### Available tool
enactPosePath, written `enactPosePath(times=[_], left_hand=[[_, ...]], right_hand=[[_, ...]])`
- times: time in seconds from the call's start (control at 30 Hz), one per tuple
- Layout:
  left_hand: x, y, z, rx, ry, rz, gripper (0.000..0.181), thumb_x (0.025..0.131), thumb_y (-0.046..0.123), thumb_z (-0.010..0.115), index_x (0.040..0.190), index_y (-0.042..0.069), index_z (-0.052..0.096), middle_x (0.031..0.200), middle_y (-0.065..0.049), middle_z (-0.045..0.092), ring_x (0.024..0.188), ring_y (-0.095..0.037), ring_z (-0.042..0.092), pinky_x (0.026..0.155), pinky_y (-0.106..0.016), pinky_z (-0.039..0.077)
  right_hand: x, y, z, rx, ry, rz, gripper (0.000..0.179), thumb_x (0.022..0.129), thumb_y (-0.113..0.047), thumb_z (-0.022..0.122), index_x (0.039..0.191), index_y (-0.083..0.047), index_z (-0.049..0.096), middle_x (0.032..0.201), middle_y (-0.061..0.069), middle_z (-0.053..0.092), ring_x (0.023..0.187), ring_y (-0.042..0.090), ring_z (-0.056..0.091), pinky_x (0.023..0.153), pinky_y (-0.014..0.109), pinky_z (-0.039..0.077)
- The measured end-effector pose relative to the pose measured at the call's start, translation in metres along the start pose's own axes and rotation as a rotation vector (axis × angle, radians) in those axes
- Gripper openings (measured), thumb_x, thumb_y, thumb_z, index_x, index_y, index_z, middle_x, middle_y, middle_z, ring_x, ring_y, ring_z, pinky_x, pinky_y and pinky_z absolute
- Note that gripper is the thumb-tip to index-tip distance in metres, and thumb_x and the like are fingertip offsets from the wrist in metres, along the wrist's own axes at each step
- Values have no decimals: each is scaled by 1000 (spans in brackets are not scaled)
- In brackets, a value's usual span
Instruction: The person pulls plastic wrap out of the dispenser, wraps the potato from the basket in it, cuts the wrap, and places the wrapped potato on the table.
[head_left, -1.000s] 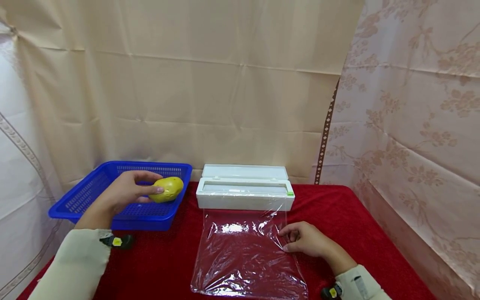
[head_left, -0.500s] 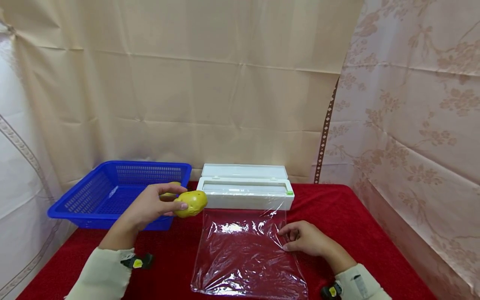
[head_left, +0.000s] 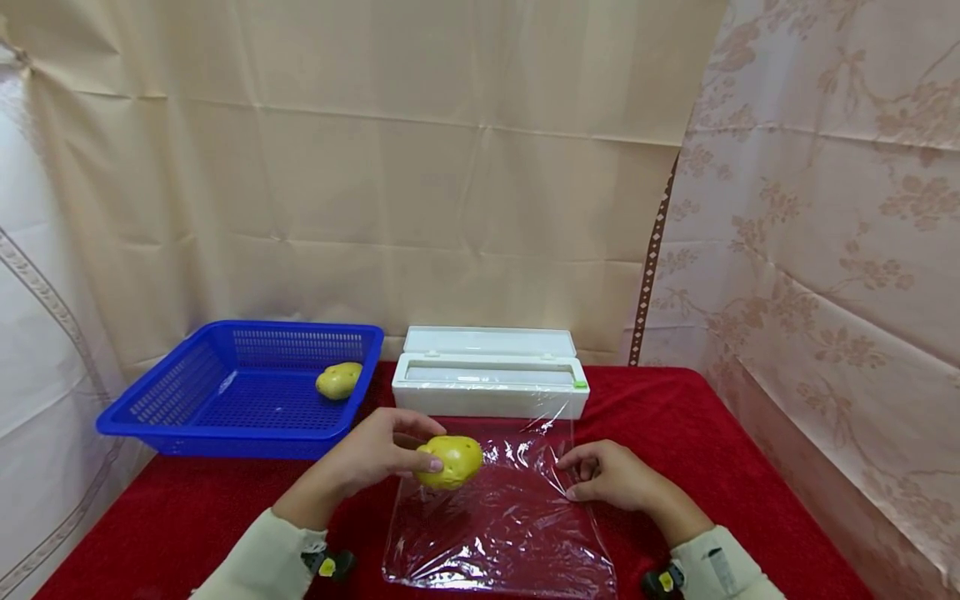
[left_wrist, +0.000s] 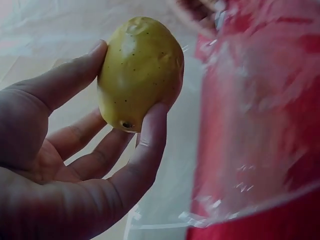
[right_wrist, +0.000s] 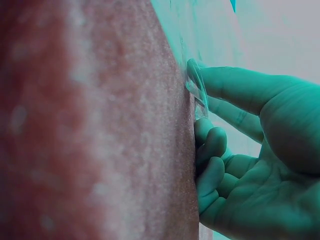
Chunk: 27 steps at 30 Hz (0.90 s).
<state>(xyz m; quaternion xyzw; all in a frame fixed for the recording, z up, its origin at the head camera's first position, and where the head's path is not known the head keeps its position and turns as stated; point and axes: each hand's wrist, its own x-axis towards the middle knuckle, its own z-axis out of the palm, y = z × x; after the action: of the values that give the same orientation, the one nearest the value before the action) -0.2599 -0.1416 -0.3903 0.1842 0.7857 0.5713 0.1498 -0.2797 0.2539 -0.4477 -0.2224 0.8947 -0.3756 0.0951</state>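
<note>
My left hand (head_left: 375,454) pinches a yellow potato (head_left: 453,461) between thumb and fingers. The potato is held over the left part of a sheet of clear plastic wrap (head_left: 510,533), which lies on the table. In the left wrist view the potato (left_wrist: 142,70) shows small dark specks and a dimpled end. My right hand (head_left: 615,479) rests at the wrap's right edge, its thumb and forefinger apart and touching the film. In the right wrist view the other fingers (right_wrist: 212,180) are loosely curled against the red cloth. The wrap runs out of a white dispenser box (head_left: 491,404) with its lid raised.
A second potato (head_left: 339,381) lies inside a blue plastic basket (head_left: 240,443) at the left. Red cloth (head_left: 187,525) covers the table. A beige curtain (head_left: 450,167) hangs behind, with a floral curtain (head_left: 840,292) on the right. A green cutter tab (head_left: 581,385) sits on the dispenser.
My left hand has carried the potato out of the basket, rightward and nearer, to over the plastic wrap. The other potato in the basket has come into view. My right hand stays put.
</note>
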Motion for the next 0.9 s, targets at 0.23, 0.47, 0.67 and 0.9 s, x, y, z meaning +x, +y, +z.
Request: enactPosePath(times=[0.23,0.47,0.67,0.9], left_hand=[[8,-7,39,6,-110,-13,36,81,16,89,113,8,76,109,-10,73,94,-22,73,68,-41,63],[11,-7,61,62,-138,-24,34,80,17,90,110,13,77,105,-6,76,95,-20,72,66,-40,63],[18,-9,71,104,-139,-27,32,78,20,92,107,16,78,101,-2,76,91,-19,72,64,-39,62],[23,-15,75,103,-137,-52,31,79,16,90,108,13,78,101,-5,77,87,-18,72,64,-39,63]], right_hand=[[-1,-2,0,-7,-1,5,35,80,-17,89,112,-10,77,77,1,59,71,12,54,62,26,45],[-1,-4,0,-29,-1,6,34,81,-17,88,112,-10,77,77,1,59,70,12,53,61,26,45],[-1,-4,-1,-43,-2,29,33,82,-18,88,113,-12,77,77,0,59,70,12,53,60,26,45],[0,-5,-1,-40,-11,55,33,82,-17,87,113,-13,77,78,1,59,70,14,53,60,26,44]])
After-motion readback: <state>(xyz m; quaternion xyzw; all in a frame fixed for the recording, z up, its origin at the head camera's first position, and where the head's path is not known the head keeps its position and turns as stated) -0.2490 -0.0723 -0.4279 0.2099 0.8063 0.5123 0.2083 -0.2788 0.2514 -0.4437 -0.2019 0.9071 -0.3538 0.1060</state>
